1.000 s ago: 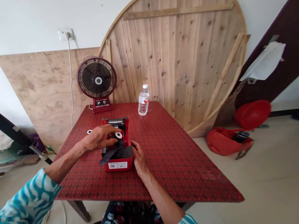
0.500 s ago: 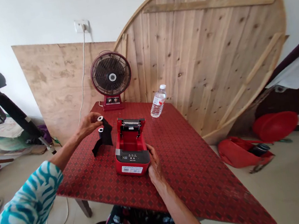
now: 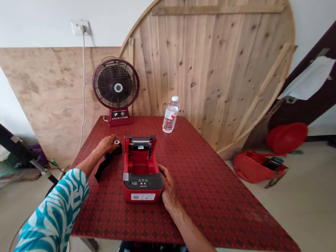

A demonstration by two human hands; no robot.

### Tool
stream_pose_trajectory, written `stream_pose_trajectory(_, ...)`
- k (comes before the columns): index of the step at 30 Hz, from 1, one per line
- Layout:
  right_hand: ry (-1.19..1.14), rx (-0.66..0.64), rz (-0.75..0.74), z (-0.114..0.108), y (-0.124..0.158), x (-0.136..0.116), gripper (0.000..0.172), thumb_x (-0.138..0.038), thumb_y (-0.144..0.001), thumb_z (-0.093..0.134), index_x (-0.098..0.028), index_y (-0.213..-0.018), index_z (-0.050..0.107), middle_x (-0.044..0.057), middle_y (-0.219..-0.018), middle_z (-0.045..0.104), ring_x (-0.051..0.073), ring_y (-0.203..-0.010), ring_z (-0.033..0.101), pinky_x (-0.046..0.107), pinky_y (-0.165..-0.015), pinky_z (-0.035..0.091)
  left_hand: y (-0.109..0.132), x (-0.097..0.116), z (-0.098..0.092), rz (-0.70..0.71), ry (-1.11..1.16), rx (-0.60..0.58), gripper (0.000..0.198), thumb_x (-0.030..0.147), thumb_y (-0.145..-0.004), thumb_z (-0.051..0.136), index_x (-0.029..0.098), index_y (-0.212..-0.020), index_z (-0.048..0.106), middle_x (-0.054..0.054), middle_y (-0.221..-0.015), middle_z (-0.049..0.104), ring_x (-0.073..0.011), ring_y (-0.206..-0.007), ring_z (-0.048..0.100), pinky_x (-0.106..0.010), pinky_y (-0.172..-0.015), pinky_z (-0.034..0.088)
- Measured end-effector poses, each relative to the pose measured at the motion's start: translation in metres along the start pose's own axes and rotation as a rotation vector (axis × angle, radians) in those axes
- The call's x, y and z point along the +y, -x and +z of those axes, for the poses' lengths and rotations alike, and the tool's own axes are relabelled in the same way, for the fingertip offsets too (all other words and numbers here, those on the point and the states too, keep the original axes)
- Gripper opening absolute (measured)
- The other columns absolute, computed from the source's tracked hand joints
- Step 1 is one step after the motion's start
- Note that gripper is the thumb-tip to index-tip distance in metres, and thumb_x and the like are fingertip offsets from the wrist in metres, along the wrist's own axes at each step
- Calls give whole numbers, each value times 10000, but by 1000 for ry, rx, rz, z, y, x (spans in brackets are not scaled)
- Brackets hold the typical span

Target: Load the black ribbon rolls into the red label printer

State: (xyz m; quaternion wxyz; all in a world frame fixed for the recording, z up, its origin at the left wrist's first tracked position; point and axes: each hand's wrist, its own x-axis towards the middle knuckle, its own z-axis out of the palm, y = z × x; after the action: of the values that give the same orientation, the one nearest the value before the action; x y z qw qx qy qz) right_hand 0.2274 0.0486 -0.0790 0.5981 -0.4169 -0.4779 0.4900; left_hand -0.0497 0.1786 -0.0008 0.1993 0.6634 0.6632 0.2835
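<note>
A red and black label printer (image 3: pixel 143 183) stands on the table with its lid tipped up at the back and its red inner bay showing. My right hand (image 3: pixel 168 190) is closed against the printer's right side, some fingers hidden behind it. Left of the printer, my left hand (image 3: pixel 107 145) grips a roll of black ribbon (image 3: pixel 115 149) low over the tabletop. The roll's white core end faces up, and a loose black tail trails toward the front left. A second roll seen earlier is hidden or out of sight.
The red patterned table (image 3: pixel 209 207) carries a fan (image 3: pixel 116 87) at its back left and a water bottle (image 3: pixel 170 115) behind the printer. A round wooden board (image 3: pixel 208 54) leans on the wall. A red bag (image 3: pixel 251 168) lies on the floor at right.
My left hand has lowered the black ribbon toward the tabletop, and the second white core no longer shows. My right hand stays at the printer's side. The view has turned slightly right.
</note>
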Motion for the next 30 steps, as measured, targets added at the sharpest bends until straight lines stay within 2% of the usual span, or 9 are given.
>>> stream_pose_trajectory(4, -4, 15, 8, 1, -1, 2, 404, -478, -808, 571, -243, -1130, 636, 52, -1180, 680, 254, -1146, 586, 403, -971, 448, 12, -15, -13, 36, 202, 25, 530, 417, -730, 624, 159, -1191, 587, -111, -1133, 706, -224, -992, 672, -317, -844, 525)
stream_pose_trajectory(7, -21, 3, 14, 3, -1, 0, 399, -471, -812, 572, -241, -1133, 632, 51, -1180, 679, 249, -1139, 589, 394, -960, 453, 32, -31, -26, 33, 310, 35, 580, 507, -712, 589, 141, -1162, 604, -148, -1146, 706, -249, -1055, 662, -356, -895, 523)
stream_pose_trajectory(11, -41, 3, 23, 3, -1, 0, 385, -448, -819, 574, -236, -1136, 626, 45, -1150, 684, 235, -1077, 607, 373, -917, 467, 56, -41, -35, 15, 537, -78, 559, 478, -626, 678, 173, -1094, 664, -147, -1120, 725, -284, -1085, 655, -400, -951, 496)
stream_pose_trajectory(14, -32, -1, 33, 2, -2, 1, 383, -437, -820, 576, -233, -1140, 625, 45, -1141, 687, 229, -1044, 614, 359, -888, 472, 65, -39, -33, -12, 620, -96, 557, 506, -625, 711, 174, -1072, 691, -140, -1118, 728, -297, -1113, 638, -399, -966, 481)
stream_pose_trajectory(19, -51, 13, 45, 3, -2, 2, 420, -464, -807, 580, -224, -1148, 623, 52, -1141, 691, 228, -1025, 620, 346, -852, 477, 72, -39, -19, -9, 584, -1, 584, 606, -614, 738, 191, -1025, 726, -86, -1048, 746, -285, -1033, 647, -351, -891, 496)
stream_pose_trajectory(23, -47, 14, 26, 4, -2, 1, 450, -499, -802, 582, -216, -1148, 625, 48, -1106, 702, 218, -983, 622, 342, -851, 470, 73, -41, -13, -24, 692, 84, 545, 591, -534, 809, 162, -863, 737, -29, -766, 718, -219, -780, 641, -278, -718, 493)
stream_pose_trajectory(26, -57, 10, 33, 4, -2, 1, 443, -496, -798, 589, -226, -1148, 629, 44, -1124, 694, 221, -1013, 614, 346, -875, 463, 78, -36, -17, -45, 777, 142, 534, 637, -636, 737, 141, -830, 695, 3, -633, 637, -156, -603, 586, -247, -590, 467)
stream_pose_trajectory(28, -75, 3, 40, 4, -2, 1, 437, -494, -797, 591, -233, -1145, 630, 43, -1120, 695, 224, -1016, 616, 351, -877, 465, 86, -29, -22, -45, 844, 160, 558, 668, -760, 611, 139, -927, 670, 3, -647, 625, -141, -576, 588, -244, -567, 476)
stream_pose_trajectory(30, -80, 2, 33, 5, -2, 0, 429, -493, -794, 597, -233, -1133, 633, 43, -1113, 696, 224, -1008, 619, 354, -876, 469, 97, -20, -26, -61, 968, 110, 548, 637, -843, 535, 136, -1036, 646, -13, -687, 633, -137, -578, 605, -235, -539, 478)
